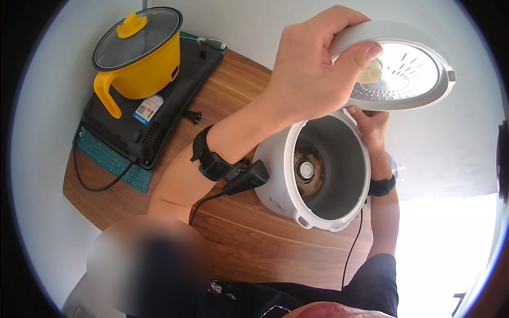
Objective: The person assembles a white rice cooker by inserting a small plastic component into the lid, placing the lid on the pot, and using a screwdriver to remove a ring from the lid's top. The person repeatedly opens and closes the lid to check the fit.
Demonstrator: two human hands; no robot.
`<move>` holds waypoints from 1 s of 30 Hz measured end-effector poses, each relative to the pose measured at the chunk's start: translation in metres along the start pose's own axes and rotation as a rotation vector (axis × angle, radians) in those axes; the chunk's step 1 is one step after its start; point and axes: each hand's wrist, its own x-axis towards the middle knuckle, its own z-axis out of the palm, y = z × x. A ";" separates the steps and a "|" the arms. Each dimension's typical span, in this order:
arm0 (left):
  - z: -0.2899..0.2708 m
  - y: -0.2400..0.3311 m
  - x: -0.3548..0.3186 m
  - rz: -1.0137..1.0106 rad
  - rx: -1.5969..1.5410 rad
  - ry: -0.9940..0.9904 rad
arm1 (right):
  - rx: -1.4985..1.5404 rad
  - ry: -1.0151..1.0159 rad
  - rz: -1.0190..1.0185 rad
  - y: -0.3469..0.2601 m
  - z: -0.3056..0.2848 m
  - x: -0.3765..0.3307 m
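A white rice cooker (275, 180) lies tilted with its open mouth facing up and right. Inside its grey, pot-less cavity is a stained heating plate (316, 177) with a round centre button (305, 169). My left hand (326, 66) grips the raised lid (411, 33), its thumb on the lid's underside by a yellowish round part (370, 73). A shiny, slotted metal plate (411, 69) lines that underside. At the cooker's upper rim, near the lid's lower edge, my right hand (373, 128) is closed, its fingers partly hidden. Whether lid and body are joined there I cannot tell.
Far left, a yellow electric pot (146, 74) with a glass lid stands on a black appliance (127, 127) over a green cutting mat (114, 167). A plug (194, 116) lies on the wooden table (238, 238). A dark cord (352, 249) runs below the cooker.
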 end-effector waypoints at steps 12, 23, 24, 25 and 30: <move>-0.014 0.003 0.007 -0.084 0.059 -0.123 | 0.016 -0.019 0.036 -0.003 0.000 0.001; -0.068 -0.007 -0.007 -0.298 0.198 -0.464 | 0.073 -0.030 0.052 -0.008 0.003 0.000; -0.068 -0.006 -0.007 -0.333 0.199 -0.487 | 0.071 -0.028 0.047 -0.007 0.002 -0.001; -0.067 -0.005 -0.007 -0.365 0.229 -0.475 | 0.074 -0.032 0.044 -0.004 0.001 0.000; -0.060 -0.004 -0.010 -0.442 0.399 -0.435 | 0.073 -0.025 0.046 0.002 -0.002 0.001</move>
